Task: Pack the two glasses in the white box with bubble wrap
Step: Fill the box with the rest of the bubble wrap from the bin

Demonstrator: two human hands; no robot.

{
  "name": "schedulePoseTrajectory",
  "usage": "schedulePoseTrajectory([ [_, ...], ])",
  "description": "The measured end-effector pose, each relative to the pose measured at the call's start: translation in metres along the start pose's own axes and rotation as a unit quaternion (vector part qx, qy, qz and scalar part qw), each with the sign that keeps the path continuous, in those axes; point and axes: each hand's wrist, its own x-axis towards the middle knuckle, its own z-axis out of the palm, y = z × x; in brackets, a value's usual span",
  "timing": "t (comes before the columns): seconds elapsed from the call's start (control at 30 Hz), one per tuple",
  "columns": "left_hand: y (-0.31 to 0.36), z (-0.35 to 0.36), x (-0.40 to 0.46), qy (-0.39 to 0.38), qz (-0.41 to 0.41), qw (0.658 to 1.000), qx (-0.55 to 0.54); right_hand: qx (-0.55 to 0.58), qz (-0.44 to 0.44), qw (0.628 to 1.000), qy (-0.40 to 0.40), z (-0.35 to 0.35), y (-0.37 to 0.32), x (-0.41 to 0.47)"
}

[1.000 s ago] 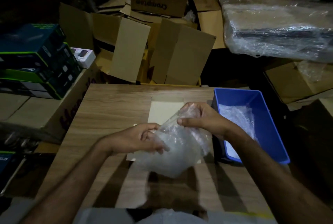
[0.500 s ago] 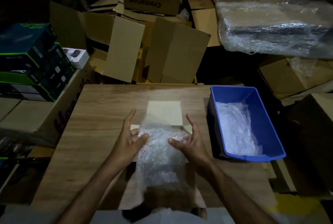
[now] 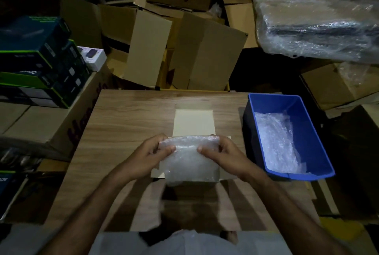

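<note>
You are holding a bubble wrap bundle (image 3: 189, 160) over the white box (image 3: 193, 120), which is lying open on the wooden bench (image 3: 127, 115), its lid flap spread flat on the far side. Your left hand (image 3: 146, 155) is gripping the bundle's left end, fingers (image 3: 162, 139) curled over the top and thumb pressing the front. Your right hand (image 3: 223, 155) is gripping the right end the same way. Whatever is inside the wrap is hidden, so I cannot tell whether a glass is in there. A blue bin (image 3: 307, 129) is sitting just right of the box, with more bubble wrap (image 3: 276, 142) lying in it.
</note>
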Motion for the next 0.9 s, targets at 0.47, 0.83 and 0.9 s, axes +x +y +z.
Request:
schedulePoseTrajectory([
  [0.47, -0.03, -0.015, 0.002, -0.075, -0.085, 0.948, -0.298, 0.119, 0.041, 0.986, 0.107, 0.037, 0.035, 0.013],
  [0.83, -0.043, -0.011, 0.034, -0.024, -0.079, 0.986, -0.148, 0.059, -0.012, 0.984, 0.165, 0.055, 0.048, 0.017],
  [0.9, -0.049, -0.018, 0.039, -0.029, -0.124, 0.971, -0.202, 0.065, -0.001, 0.982, 0.179, 0.058, 0.054, 0.019],
])
